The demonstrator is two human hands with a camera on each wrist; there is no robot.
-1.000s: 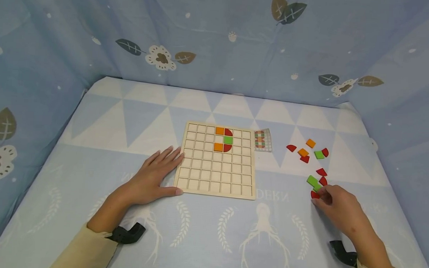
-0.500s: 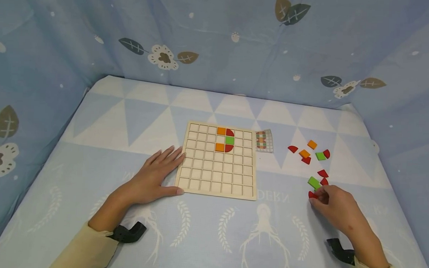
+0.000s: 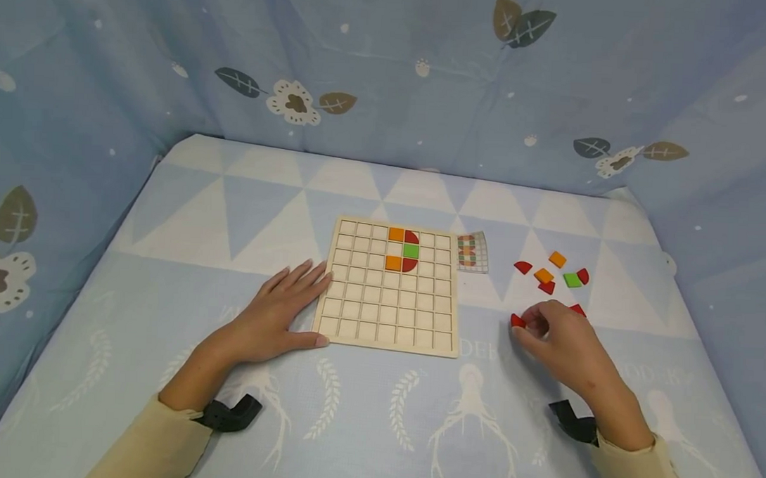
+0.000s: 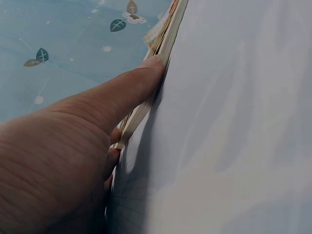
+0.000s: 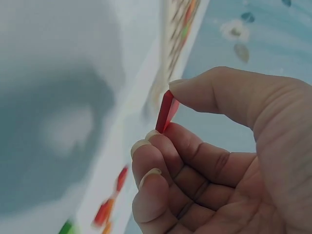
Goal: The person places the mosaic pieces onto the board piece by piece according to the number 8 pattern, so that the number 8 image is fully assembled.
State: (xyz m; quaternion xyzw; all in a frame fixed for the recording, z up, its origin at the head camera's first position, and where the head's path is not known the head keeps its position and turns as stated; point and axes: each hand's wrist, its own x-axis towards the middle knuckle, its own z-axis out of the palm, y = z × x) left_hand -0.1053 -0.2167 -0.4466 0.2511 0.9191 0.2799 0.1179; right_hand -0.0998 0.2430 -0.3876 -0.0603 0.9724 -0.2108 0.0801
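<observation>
While the left hand (image 3: 271,325) lies spread and flat at the board's left side, fingertips on the edge and thumb along the near corner, the right hand (image 3: 563,344) has all the action: thumb and forefinger pinching a red quarter-round (image 5: 166,112), its other fingers curled in behind! That piece is in the air between the wooden board (image 3: 387,314) and the loose pieces to the right. And look at the grid: an orange square (image 3: 396,234) and a red piece (image 3: 411,236) side by side in the far row, a green square (image 3: 411,250) just below that red, then another orange-and-red pair in the third row. Right beside the board sits a small pattern card (image 3: 473,252). Farther over, it's a scatter: two loose orange squares (image 3: 557,259), a loose green square (image 3: 573,280) touching a red wedge (image 3: 583,275), more reds around them, and one (image 3: 577,310) half hidden behind the right hand.
</observation>
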